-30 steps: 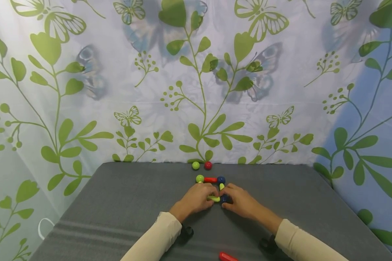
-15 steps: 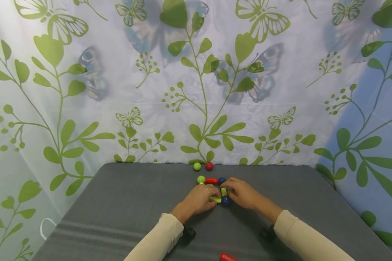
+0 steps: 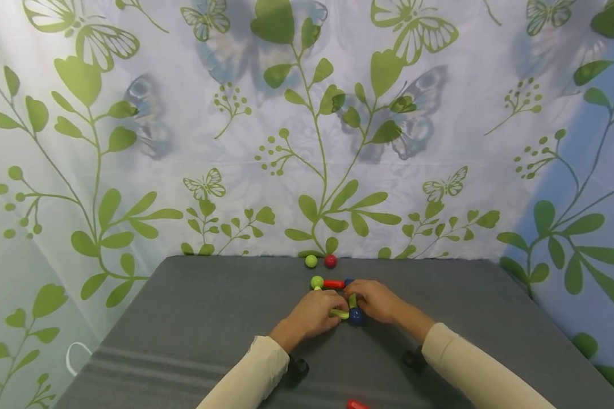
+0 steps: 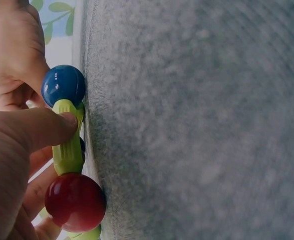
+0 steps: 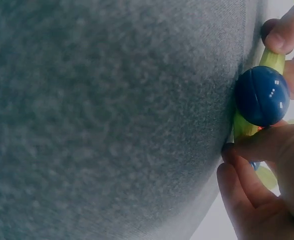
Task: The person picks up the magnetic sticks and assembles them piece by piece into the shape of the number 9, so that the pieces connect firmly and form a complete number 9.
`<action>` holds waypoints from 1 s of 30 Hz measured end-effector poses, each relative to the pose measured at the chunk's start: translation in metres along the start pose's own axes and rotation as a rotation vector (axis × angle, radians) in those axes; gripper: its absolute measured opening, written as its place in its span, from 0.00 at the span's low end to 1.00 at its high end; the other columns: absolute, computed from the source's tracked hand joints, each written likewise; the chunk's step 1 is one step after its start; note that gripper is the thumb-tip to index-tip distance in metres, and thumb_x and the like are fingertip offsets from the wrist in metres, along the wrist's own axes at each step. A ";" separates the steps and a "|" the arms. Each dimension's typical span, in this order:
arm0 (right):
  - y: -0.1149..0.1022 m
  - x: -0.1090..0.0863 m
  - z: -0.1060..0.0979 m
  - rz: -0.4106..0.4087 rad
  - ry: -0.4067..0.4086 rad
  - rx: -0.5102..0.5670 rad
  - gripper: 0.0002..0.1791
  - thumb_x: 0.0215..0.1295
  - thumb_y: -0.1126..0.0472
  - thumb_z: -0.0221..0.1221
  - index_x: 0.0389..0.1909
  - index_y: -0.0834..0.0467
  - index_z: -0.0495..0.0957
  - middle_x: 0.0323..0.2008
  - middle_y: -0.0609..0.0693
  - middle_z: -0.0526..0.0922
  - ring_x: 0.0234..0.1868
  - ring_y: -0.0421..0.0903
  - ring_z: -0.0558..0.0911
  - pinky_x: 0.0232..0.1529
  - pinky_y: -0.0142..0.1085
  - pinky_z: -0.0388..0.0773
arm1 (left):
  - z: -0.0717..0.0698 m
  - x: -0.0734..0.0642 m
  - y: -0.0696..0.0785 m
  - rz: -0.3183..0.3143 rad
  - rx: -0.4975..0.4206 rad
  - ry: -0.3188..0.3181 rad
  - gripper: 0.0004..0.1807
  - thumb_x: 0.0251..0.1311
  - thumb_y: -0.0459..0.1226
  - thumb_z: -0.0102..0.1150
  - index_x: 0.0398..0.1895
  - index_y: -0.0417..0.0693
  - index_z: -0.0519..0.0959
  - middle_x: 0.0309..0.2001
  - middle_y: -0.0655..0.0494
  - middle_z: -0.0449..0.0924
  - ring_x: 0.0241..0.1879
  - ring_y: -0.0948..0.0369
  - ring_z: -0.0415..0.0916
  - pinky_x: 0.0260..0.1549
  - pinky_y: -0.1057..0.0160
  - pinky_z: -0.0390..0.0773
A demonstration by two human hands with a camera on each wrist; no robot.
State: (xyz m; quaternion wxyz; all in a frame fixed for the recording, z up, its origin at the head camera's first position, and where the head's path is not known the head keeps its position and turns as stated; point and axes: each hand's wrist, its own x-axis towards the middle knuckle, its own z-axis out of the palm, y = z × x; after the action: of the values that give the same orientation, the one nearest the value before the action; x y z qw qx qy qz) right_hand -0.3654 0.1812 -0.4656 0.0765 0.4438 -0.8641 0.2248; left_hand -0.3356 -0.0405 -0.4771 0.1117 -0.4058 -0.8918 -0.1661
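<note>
A closed frame of balls and rods lies on the grey cloth. My left hand [image 3: 312, 313] pinches its near yellow-green rod [image 4: 66, 156], which joins a red ball [image 4: 75, 202] and a blue ball [image 4: 63, 86]; the head view hides that red ball behind the hand. On the right side, my right hand [image 3: 381, 301] pinches another yellow-green rod [image 5: 243, 129], beyond the near blue ball [image 5: 262, 95]. Its fingertips reach the far blue ball [image 3: 349, 282], partly covering it. A red rod [image 3: 334, 284] runs from there to a green ball [image 3: 317, 282].
Behind the frame, a loose green ball [image 3: 311, 261] and a loose red ball [image 3: 330, 261] sit by the table's back edge. Another red rod [image 3: 357, 404] lies at the front. A leaf-and-butterfly curtain [image 3: 235, 142] hangs behind the grey table [image 3: 210, 301].
My right hand has moved from the near blue ball along the right-hand rod toward the far blue ball. The left hand keeps its hold on the near rod.
</note>
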 end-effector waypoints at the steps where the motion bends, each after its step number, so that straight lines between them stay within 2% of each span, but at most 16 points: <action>1: 0.000 0.001 0.000 -0.003 0.002 -0.004 0.23 0.54 0.83 0.60 0.42 0.54 0.85 0.45 0.50 0.85 0.47 0.49 0.83 0.46 0.44 0.80 | 0.000 0.000 0.000 -0.006 0.000 -0.004 0.11 0.59 0.35 0.71 0.45 0.55 0.87 0.46 0.63 0.83 0.44 0.67 0.79 0.46 0.69 0.75; 9: 0.000 0.002 0.000 -0.045 0.018 -0.009 0.22 0.53 0.84 0.61 0.38 0.55 0.86 0.46 0.55 0.85 0.49 0.52 0.84 0.48 0.47 0.80 | 0.001 0.001 -0.001 -0.024 -0.004 -0.011 0.11 0.60 0.36 0.71 0.45 0.56 0.87 0.46 0.64 0.83 0.45 0.68 0.79 0.47 0.70 0.74; 21: 0.005 0.001 0.002 0.001 0.012 -0.017 0.21 0.53 0.84 0.61 0.37 0.56 0.86 0.47 0.53 0.85 0.50 0.52 0.83 0.49 0.47 0.80 | 0.001 -0.001 -0.001 -0.009 -0.003 -0.001 0.11 0.59 0.35 0.71 0.45 0.55 0.87 0.46 0.64 0.83 0.45 0.68 0.79 0.47 0.68 0.76; 30: 0.010 0.002 0.002 0.016 0.007 0.010 0.19 0.54 0.83 0.62 0.39 0.58 0.86 0.47 0.53 0.84 0.50 0.52 0.83 0.49 0.47 0.80 | -0.002 -0.002 0.000 -0.045 -0.006 -0.009 0.11 0.60 0.36 0.71 0.46 0.56 0.87 0.46 0.65 0.83 0.45 0.69 0.78 0.48 0.68 0.75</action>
State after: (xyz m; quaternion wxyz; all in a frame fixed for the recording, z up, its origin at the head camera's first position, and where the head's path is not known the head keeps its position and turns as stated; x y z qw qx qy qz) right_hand -0.3745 0.1840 -0.4703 0.0757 0.4364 -0.8662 0.2312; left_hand -0.3339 -0.0422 -0.4761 0.1026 -0.3865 -0.9008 -0.1692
